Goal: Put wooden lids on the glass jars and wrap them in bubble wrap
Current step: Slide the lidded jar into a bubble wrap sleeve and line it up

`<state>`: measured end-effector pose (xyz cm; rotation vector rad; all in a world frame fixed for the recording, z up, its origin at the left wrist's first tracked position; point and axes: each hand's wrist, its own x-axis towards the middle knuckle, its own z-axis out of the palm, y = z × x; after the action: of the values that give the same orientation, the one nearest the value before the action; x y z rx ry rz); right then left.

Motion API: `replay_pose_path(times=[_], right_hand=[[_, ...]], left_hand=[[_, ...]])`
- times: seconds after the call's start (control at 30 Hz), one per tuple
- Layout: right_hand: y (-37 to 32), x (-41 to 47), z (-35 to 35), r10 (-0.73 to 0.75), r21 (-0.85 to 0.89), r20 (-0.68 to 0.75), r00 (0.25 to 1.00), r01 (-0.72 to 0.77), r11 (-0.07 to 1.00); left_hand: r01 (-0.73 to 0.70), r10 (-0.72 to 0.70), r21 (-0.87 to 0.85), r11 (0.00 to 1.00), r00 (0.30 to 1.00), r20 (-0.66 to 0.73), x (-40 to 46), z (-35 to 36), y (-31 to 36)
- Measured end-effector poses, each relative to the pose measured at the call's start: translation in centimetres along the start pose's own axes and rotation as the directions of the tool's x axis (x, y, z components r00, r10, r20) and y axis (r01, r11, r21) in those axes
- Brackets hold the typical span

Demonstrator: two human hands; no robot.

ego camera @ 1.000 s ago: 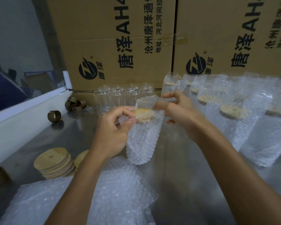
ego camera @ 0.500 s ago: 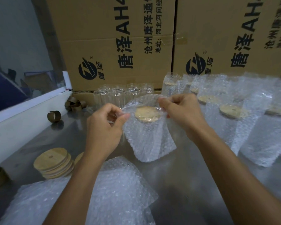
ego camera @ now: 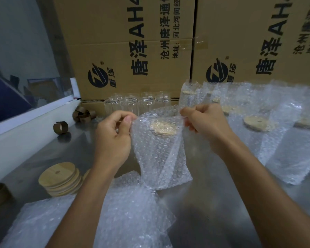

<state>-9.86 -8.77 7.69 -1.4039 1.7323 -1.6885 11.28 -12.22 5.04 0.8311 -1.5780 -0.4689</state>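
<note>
The left hand [ego camera: 113,138] is pinching the left top edge of a bubble bag [ego camera: 161,154] between thumb and curled fingers, mid-frame. The right hand [ego camera: 206,124] is pinching the opposite top edge, fingers curled over it, so the mouth of the bag is being held stretched between the two. Inside the bag a jar is standing upright on the steel table [ego camera: 213,203], its body blurred by the wrap, with a wooden lid [ego camera: 162,127] showing on top just under the bag's mouth.

Toward the right of the frame, wrapped jars [ego camera: 283,144] are standing in a curved row, each in its own bag, with lids showing through some of them. Behind the hands, at centre, bare jars [ego camera: 138,104] are sitting in a row against the foot of the cartons [ego camera: 132,47] that are filling the top of the frame.

In the lower left, a stack of lids [ego camera: 61,178] is lying on the table, and just below it loose bubble wrap [ego camera: 97,217] is spreading across the bottom of the frame, under the left forearm. Brown tape cores [ego camera: 61,127] are lying at the left, some bunched near the carton corner, one partly cut off at the left edge.
</note>
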Motion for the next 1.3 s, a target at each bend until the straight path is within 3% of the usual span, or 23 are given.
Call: replay_pose_path(times=[0.13,0.2,0.37,0.43,0.53,0.67,0.77,0.87,0.97,1.07,1.17,1.3], right_hand=[[-0.7,-0.1,-0.5,-0.023,0.056,-0.037,0.999,0.025,0.998],[-1.1,-0.2,-0.8,-0.059,0.077,-0.019,0.998,0.06,0.995],[-1.2,-0.6,-1.1,-0.053,0.328,0.07,0.996,0.028,0.944],[-0.4,-0.3,-1.8,-0.083,0.232,0.215,0.973,0.031,0.972],[0.9,-0.1,-2.2,-0.067,0.038,0.496,0.866,0.056,0.998],[2.1,-0.2,-1.0,-0.05,0.023,0.627,0.777,0.046,0.999],[2.6,-0.4,-0.1,-0.054,0.018,0.641,0.766,0.055,0.998],[2.4,-0.5,0.2,-0.059,0.051,0.656,0.752,0.034,0.998],[2.2,-0.6,0.0,-0.078,0.058,0.637,0.767,0.053,0.997],[1.9,-0.5,0.0,-0.106,0.047,0.608,0.787,0.098,0.994],[1.2,-0.6,0.3,-0.148,0.059,0.58,0.801,0.141,0.988],[1.4,-0.7,0.2,-0.156,0.121,0.602,0.783,0.104,0.987]], left_hand=[[-0.111,0.114,0.092,0.99,0.993,-0.036,0.0,-0.3,0.6],[-0.078,0.081,0.044,0.996,0.994,-0.067,0.3,-0.5,0.8],[-0.035,0.028,-0.055,0.998,0.992,-0.12,0.4,-0.4,0.6],[-0.031,0.016,-0.103,0.994,0.99,-0.143,0.4,-0.4,0.6],[-0.029,0.009,-0.128,0.991,0.989,-0.15,0.5,-0.2,0.5],[-0.05,0.021,-0.179,0.983,0.987,-0.16,0.3,0.1,0.7],[-0.05,0.011,-0.246,0.968,0.988,-0.157,0.3,0.1,0.7],[0.18,-0.183,-0.31,0.934,0.983,0.018,0.2,0.0,0.1],[0.477,-0.358,-0.279,0.834,0.851,0.385,0.0,-0.4,-1.2],[0.475,-0.307,-0.182,0.861,0.771,0.558,-1.1,0.3,-1.6],[0.374,-0.196,-0.238,0.897,0.816,0.544,-2.4,2.5,-1.7],[0.366,-0.234,-0.352,0.862,0.902,0.363,-2.9,3.5,-1.4]])
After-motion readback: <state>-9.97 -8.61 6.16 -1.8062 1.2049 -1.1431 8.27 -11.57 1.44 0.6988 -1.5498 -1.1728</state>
